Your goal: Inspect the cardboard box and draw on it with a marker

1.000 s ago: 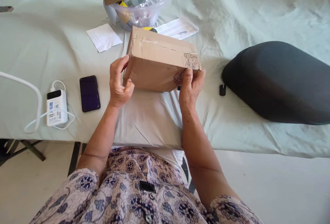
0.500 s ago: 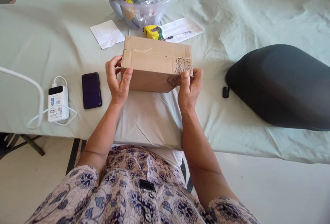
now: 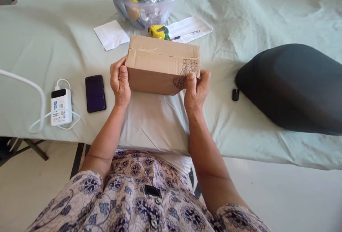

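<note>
A brown cardboard box (image 3: pixel 160 63) with black scribbles at its right corner sits in front of me over the pale green tablecloth (image 3: pixel 53 40). My left hand (image 3: pixel 120 82) presses flat against the box's left end, fingers wrapped to its side. My right hand (image 3: pixel 196 89) grips the box's near right corner, thumb up on the scribbled patch. Both hands hold the box between them.
A dark phone (image 3: pixel 95 93) and a white power bank (image 3: pixel 61 106) with a white cable lie at the left. Behind the box are a yellow tape measure (image 3: pixel 158 32), papers (image 3: pixel 110 34), a pen and a clear plastic bowl (image 3: pixel 152 8) of items. A large black cushion-like object (image 3: pixel 291 86) fills the right.
The box has been turned from a tilted pose to level and square to me. My left hand has shifted from a loose pinch near the corner to lying against the box's left end.
</note>
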### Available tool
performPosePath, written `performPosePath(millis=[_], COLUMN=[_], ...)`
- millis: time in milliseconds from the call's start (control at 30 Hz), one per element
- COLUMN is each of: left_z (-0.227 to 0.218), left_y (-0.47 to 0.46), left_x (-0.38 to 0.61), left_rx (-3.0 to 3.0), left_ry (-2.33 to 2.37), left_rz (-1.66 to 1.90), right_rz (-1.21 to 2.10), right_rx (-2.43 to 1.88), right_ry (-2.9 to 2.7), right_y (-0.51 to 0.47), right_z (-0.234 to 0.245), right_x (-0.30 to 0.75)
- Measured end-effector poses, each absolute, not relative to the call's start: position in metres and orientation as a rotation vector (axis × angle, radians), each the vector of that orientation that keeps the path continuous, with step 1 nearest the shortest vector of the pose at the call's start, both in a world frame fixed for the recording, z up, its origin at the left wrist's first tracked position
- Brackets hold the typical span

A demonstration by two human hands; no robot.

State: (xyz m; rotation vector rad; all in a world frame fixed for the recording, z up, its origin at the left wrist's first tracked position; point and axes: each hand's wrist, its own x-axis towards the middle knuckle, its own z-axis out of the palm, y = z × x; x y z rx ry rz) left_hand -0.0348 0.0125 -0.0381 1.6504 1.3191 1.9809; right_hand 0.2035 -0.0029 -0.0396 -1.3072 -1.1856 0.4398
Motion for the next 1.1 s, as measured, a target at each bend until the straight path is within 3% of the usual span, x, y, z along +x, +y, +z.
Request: performPosePath(millis=[767,1100], left_z=[-0.061,-0.036], left_y=[0.024,0.014], left_x=[-0.037,-0.051], left_rx=[1.616,1.765], left_ry=[1.241,1.319], left_rz=[1.927,1.981], right_rz=[0.47,0.866], right_rx=[-1.279,-1.21], right_ry=[-1.121,-1.17], right_y=[0.004,-0.007], right_z=[-0.045,-0.052], right_x=[0.207,0.199])
